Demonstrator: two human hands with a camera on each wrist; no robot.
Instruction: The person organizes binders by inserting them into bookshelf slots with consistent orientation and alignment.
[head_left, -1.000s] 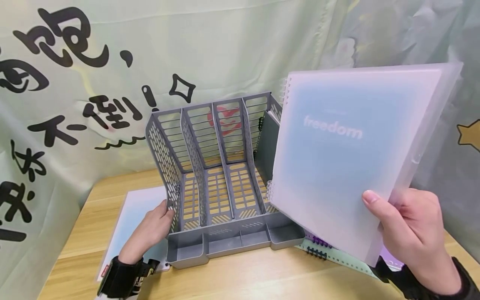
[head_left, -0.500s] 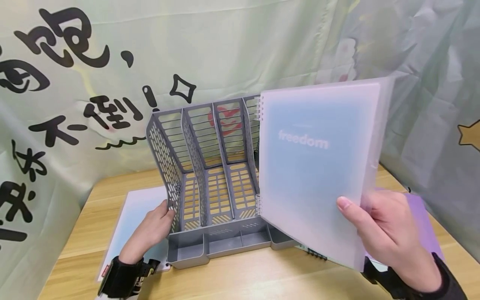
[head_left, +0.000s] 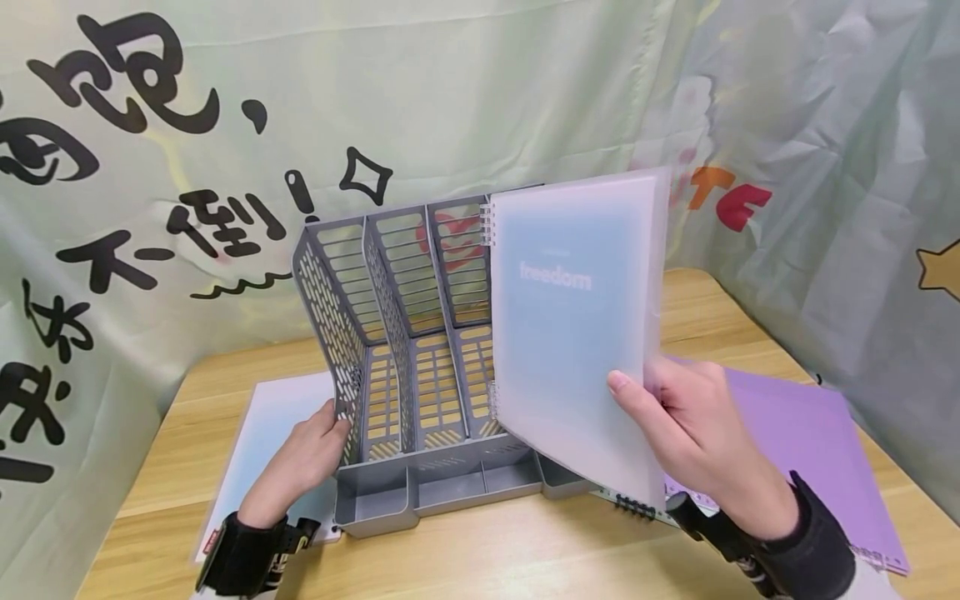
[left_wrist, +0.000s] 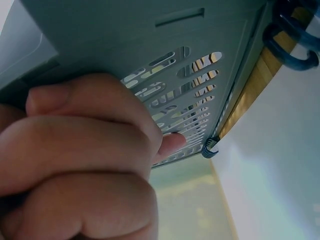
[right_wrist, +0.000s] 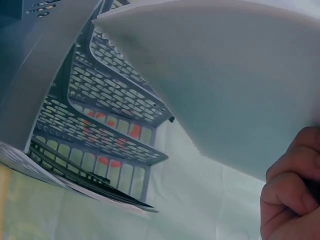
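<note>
In the head view, my right hand [head_left: 705, 442] grips the right edge of a translucent-covered spiral notebook [head_left: 570, 333] with a pale blue middle and the word "freedom". Thumb on the cover, I hold it upright before the right part of a grey desktop file rack [head_left: 321, 321]. My left hand [head_left: 300, 458] holds the rack's left side wall; the left wrist view shows its fingers curled over that wall's edge. Seen from the right wrist, a dark notebook [right_wrist: 105, 184] stands in the rack's end compartment, and the held notebook [right_wrist: 215, 85] is apart from it.
Another pale blue notebook [head_left: 258, 442] lies on the wooden table [head_left: 517, 550], partly under my left arm. To the right lies a purple notebook [head_left: 802, 442]. A black-coiled green notebook [head_left: 609, 494] shows beneath the held one. A printed cloth [head_left: 480, 100] hangs behind.
My right hand has carried the notebook leftward, from the right of the rack to in front of its right compartments, hiding the dark notebook there. My left hand stays put on the rack.
</note>
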